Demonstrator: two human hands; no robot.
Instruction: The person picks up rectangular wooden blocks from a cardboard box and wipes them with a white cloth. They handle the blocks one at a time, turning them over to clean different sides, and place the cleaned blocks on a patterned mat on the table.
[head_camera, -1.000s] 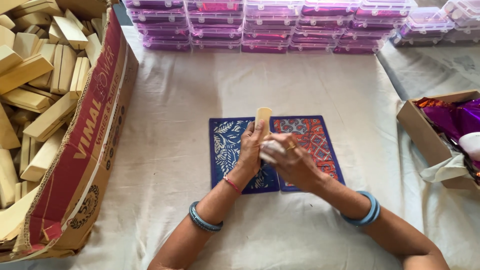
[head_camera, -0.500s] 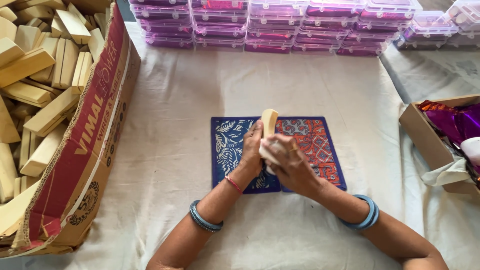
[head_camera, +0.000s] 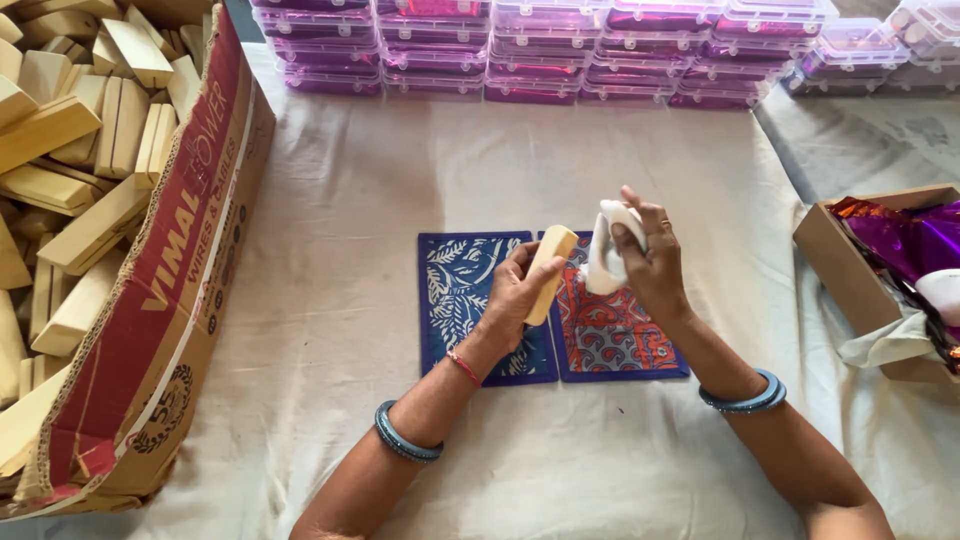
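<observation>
My left hand (head_camera: 512, 298) grips a pale wooden block (head_camera: 551, 268), held tilted over two printed cloth mats. My right hand (head_camera: 650, 262) holds a white cloth (head_camera: 602, 255) just to the right of the block, a little apart from it. Under the hands lie a blue-and-white patterned mat (head_camera: 462, 300) and a red-and-blue patterned mat (head_camera: 615, 335), side by side on the white table cover. Both wrists wear blue bangles.
A big cardboard box (head_camera: 170, 300) full of wooden blocks (head_camera: 80, 150) stands at the left. Stacked clear plastic cases with purple contents (head_camera: 560, 45) line the far edge. A small cardboard box (head_camera: 850, 270) with purple foil wrappers sits at the right.
The hands have separated: the right hand lifted the white cloth off the block and moved right, while the left hand tilted the block.
</observation>
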